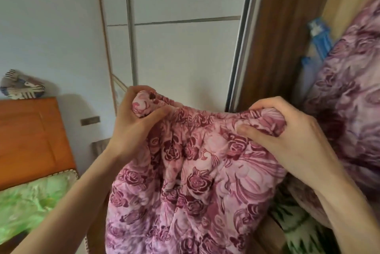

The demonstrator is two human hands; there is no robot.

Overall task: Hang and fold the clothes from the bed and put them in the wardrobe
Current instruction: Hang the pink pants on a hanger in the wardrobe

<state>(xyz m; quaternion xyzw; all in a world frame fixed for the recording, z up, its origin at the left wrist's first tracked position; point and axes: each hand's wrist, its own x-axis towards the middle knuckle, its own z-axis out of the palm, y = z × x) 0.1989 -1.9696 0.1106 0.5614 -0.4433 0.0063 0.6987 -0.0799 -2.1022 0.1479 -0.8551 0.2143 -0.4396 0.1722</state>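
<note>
Gripping the gathered top edge of a pink quilted garment printed with dark red roses (195, 181), both hands hold it up in front of the wardrobe. The left hand (135, 122) has its fingers curled round one bunched end of the edge; the right hand (287, 130) pinches the other end, thumb in front, its fingers hidden behind the cloth. The garment hangs down between the forearms and is cut off at the lower edge, so its full shape cannot be told. Low on the left lies green patterned bedding (30, 202), blurred, against an orange-brown wooden headboard (30, 136). On the right, a second pink rose-printed cloth (349, 109) hangs in the open wardrobe, partly hidden by the right arm, with blue plastic hangers (318, 35) behind it, hard to make out. Beyond stand the white sliding wardrobe door (181, 48) and a pale wall (51, 27).
</note>
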